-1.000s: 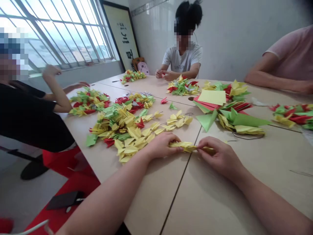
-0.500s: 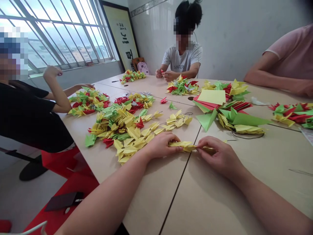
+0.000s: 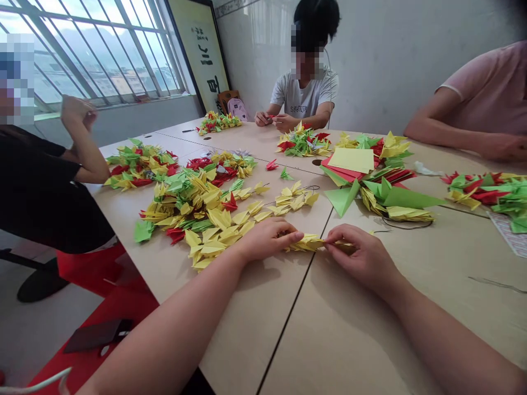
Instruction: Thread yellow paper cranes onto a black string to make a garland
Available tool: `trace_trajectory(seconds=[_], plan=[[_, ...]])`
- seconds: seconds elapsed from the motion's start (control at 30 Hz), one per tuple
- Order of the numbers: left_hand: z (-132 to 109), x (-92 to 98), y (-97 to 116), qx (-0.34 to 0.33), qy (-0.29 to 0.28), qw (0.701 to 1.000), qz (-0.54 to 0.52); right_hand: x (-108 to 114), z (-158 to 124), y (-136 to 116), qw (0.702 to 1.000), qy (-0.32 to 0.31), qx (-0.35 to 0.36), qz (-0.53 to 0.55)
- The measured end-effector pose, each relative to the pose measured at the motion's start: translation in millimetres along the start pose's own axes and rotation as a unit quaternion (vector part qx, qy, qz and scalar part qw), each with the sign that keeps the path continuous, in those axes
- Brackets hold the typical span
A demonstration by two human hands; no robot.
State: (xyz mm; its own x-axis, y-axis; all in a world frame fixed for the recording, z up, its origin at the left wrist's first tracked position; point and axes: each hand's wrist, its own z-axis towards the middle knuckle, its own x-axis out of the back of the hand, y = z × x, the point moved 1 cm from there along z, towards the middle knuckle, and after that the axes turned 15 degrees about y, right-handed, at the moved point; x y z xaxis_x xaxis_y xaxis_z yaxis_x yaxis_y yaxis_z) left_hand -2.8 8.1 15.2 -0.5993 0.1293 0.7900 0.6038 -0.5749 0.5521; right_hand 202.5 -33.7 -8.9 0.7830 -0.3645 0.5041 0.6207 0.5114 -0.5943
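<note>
– My right hand (image 3: 362, 255) is pinching the yellow paper strand (image 3: 307, 242), which lies across a seam in the table (image 3: 349, 329) right in front of me. Left hand (image 3: 269, 238) is draped over it further left, but can't tell if it's actually gripping.

– Anything different from a second ago?

– Right-hand pinch is the same. My left thumb was tucked against the near side of the strand, now it's up on top. Also the person in black (image 3: 37, 186) had one hand down by a paper pile (image 3: 142, 164), now both are raised close together.

– What's around? Anything in the way?

– Big heap (image 3: 185, 203) of yellow, green and red folded paper just past my left hand, and my forearm blocks a bit of it. Beyond my right: coloured sheets (image 3: 352, 159) and a dark cord (image 3: 405, 226). Across the table, a person in white (image 3: 304, 101) is holding something red.
</note>
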Motion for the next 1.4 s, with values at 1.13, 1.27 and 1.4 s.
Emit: trace_trajectory(seconds=[1.13, 1.27, 1.4], plan=[[1.7, -1.2, -3.4, 0.017, -0.007, 1.000, 0.003, 2.1, 2.2, -3.4, 0.999, 0.044, -0.030, 0.011], [0.6, -3.9, -5.8, -0.015, 0.000, 1.000, 0.018, 2.0, 0.9, -2.9, 0.999, 0.035, -0.024, 0.014], [1.1, -5.6, -5.5, -0.022, -0.001, 0.999, 0.029, 2.3, 0.6, -3.6, 1.000, 0.025, -0.013, 0.014]])
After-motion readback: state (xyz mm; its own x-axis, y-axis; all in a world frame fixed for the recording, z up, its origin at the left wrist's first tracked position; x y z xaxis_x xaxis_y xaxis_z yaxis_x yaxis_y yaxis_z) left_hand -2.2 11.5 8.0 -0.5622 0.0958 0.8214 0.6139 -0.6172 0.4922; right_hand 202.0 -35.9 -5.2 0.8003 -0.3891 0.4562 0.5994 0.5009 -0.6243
